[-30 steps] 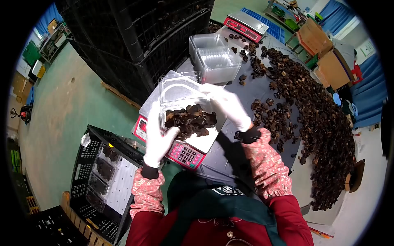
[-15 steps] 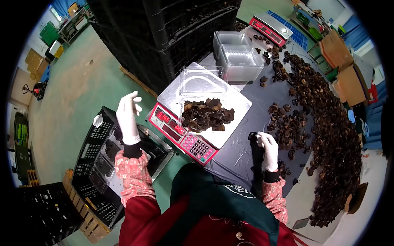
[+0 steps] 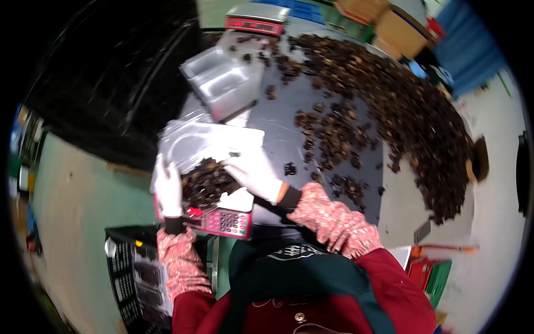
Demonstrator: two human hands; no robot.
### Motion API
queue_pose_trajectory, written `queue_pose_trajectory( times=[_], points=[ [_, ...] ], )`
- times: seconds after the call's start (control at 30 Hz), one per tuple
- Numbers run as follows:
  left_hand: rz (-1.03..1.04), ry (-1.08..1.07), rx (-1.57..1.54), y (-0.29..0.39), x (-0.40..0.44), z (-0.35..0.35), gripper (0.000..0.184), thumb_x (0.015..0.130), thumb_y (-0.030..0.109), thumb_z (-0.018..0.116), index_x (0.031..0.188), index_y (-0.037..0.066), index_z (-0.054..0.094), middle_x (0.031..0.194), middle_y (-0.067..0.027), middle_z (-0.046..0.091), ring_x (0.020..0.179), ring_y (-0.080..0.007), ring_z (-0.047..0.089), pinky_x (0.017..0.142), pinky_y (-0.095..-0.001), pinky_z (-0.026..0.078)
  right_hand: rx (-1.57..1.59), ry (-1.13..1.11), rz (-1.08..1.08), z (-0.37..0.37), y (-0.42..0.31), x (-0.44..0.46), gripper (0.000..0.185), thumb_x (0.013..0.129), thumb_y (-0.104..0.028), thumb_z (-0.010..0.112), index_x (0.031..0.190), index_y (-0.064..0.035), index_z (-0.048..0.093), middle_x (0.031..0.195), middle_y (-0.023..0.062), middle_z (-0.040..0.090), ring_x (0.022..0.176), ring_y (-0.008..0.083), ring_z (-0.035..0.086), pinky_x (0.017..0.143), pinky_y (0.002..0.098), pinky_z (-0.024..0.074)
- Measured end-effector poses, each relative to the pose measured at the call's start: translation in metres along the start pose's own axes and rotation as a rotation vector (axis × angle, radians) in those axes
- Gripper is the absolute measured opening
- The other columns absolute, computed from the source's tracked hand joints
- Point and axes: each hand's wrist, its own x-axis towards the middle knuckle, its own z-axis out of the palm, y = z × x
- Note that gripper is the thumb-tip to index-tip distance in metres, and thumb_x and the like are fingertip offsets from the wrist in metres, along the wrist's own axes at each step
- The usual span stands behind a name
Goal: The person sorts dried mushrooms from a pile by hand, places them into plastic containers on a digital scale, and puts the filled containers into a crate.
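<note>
A clear plastic box of dark dried fungus [image 3: 208,182] rests on the red and silver scale [image 3: 229,221], its clear lid [image 3: 194,139] raised at the back. Wearing a white glove, my left hand [image 3: 168,186] is upright at the box's left side, fingers together against its edge. My right hand [image 3: 253,173], also gloved in white, reaches over the box's right side with its fingertips at the fungus; blur hides whether anything is between them. One loose dark piece [image 3: 290,168] lies on the grey table right of this hand.
Stacked empty clear boxes [image 3: 222,83] stand behind the scale, beside tall black crates [image 3: 111,72]. A large fungus heap [image 3: 389,89] curves along the right, with a smaller pile [image 3: 334,133] nearer. Another scale [image 3: 256,19] sits at the back. A black crate [image 3: 123,278] holds filled boxes at lower left.
Both hands have come back to the box from either side of the scale. The camera view has turned, shifting the scale left and the heap across the frame.
</note>
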Motion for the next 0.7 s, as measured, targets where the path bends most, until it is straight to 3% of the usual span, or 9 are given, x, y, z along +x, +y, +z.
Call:
queue_pose_trajectory(
  times=[0.13, 0.2, 0.27, 0.33, 0.4, 0.47, 0.53, 0.6, 0.7],
  points=[
    [-0.065, -0.014, 0.033, -0.001, 0.001, -0.002, 0.051, 0.097, 0.024, 0.054, 0.144, 0.007, 0.045, 0.118, -0.0218, 0.066, 0.103, -0.0319, 0.065, 0.092, -0.0385, 0.047, -0.044, 0.007, 0.05, 0.004, 0.003, -0.011, 0.025, 0.088, -0.021, 0.062, 0.11, -0.0094, 0.066, 0.131, 0.018, 0.052, 0.122, 0.0372, 0.045, 0.097, 0.0488, 0.0405],
    [0.089, 0.065, 0.093, -0.024, 0.007, 0.005, 0.051, 0.099, 0.029, 0.054, 0.144, 0.009, 0.045, 0.105, -0.0189, 0.069, 0.092, -0.0305, 0.066, 0.087, -0.0374, 0.049, 0.185, 0.079, 0.212, -0.008, 0.007, -0.02, 0.028, 0.086, -0.021, 0.063, 0.109, -0.0061, 0.066, 0.132, 0.019, 0.053, 0.119, 0.0373, 0.049, 0.096, 0.0455, 0.0427],
    [0.027, 0.094, 0.144, -0.022, 0.003, -0.006, 0.051, 0.099, 0.035, 0.054, 0.144, 0.011, 0.046, 0.1, -0.0174, 0.069, 0.086, -0.025, 0.066, 0.083, -0.0347, 0.05, 0.368, 0.17, 0.304, -0.015, 0.039, -0.043, 0.026, 0.084, -0.014, 0.063, 0.108, -0.005, 0.069, 0.124, 0.0181, 0.06, 0.112, 0.0329, 0.057, 0.094, 0.0383, 0.0464],
    [-0.251, 0.034, -0.023, 0.011, -0.005, -0.031, 0.049, 0.1, 0.035, 0.055, 0.143, 0.012, 0.049, 0.098, -0.0121, 0.07, 0.08, -0.0147, 0.063, 0.074, -0.0299, 0.05, 0.1, 0.1, 0.419, -0.026, 0.069, -0.084, 0.03, 0.084, -0.013, 0.065, 0.114, -0.0086, 0.07, 0.122, 0.0154, 0.062, 0.113, 0.0321, 0.056, 0.097, 0.0392, 0.0458],
    [-0.017, 0.218, -0.065, -0.007, -0.005, -0.034, 0.045, 0.101, 0.033, 0.054, 0.141, 0.011, 0.052, 0.094, -0.008, 0.068, 0.075, -0.0133, 0.06, 0.071, -0.0287, 0.049, -0.198, -0.03, 0.479, -0.026, 0.082, -0.11, 0.027, 0.086, -0.017, 0.064, 0.112, -0.0129, 0.07, 0.118, 0.0115, 0.063, 0.11, 0.0308, 0.057, 0.093, 0.0405, 0.0464],
    [-0.134, 0.149, -0.126, -0.01, -0.01, -0.045, 0.04, 0.102, 0.027, 0.051, 0.137, 0.008, 0.055, 0.096, -0.0057, 0.067, 0.078, -0.0113, 0.058, 0.073, -0.0266, 0.048, -0.254, -0.176, 0.436, -0.018, 0.1, -0.131, 0.027, 0.085, -0.018, 0.065, 0.111, -0.0129, 0.07, 0.118, 0.0108, 0.063, 0.111, 0.0301, 0.056, 0.092, 0.0386, 0.0464],
    [-0.212, 0.108, -0.211, -0.016, -0.012, -0.053, 0.037, 0.102, 0.023, 0.051, 0.134, 0.006, 0.058, 0.093, -0.003, 0.065, 0.078, -0.0094, 0.057, 0.073, -0.0242, 0.047, -0.157, -0.214, 0.425, -0.017, 0.114, -0.137, 0.026, 0.084, -0.016, 0.067, 0.109, -0.011, 0.071, 0.112, 0.0111, 0.064, 0.104, 0.0293, 0.059, 0.088, 0.0363, 0.0487],
    [-0.132, 0.159, -0.279, -0.01, -0.02, -0.057, 0.035, 0.102, 0.02, 0.05, 0.132, 0.004, 0.059, 0.091, -0.0012, 0.063, 0.078, -0.0075, 0.056, 0.071, -0.0222, 0.045, 0.229, 0.113, 0.549, -0.016, 0.114, -0.136, 0.025, 0.083, -0.013, 0.068, 0.107, -0.0085, 0.071, 0.106, 0.0115, 0.066, 0.095, 0.0277, 0.063, 0.083, 0.0348, 0.051],
    [-0.184, 0.11, -0.399, 0.001, -0.027, -0.068, 0.032, 0.102, 0.018, 0.05, 0.127, 0.001, 0.061, 0.086, 0.0004, 0.064, 0.063, -0.0037, 0.047, 0.057, -0.0196, 0.038, 0.583, 0.083, 0.76, -0.039, 0.098, -0.104, 0.022, 0.084, -0.01, 0.068, 0.105, -0.0049, 0.071, 0.1, 0.0075, 0.067, 0.091, 0.0175, 0.064, 0.082, 0.0285, 0.0502]
  ],
)
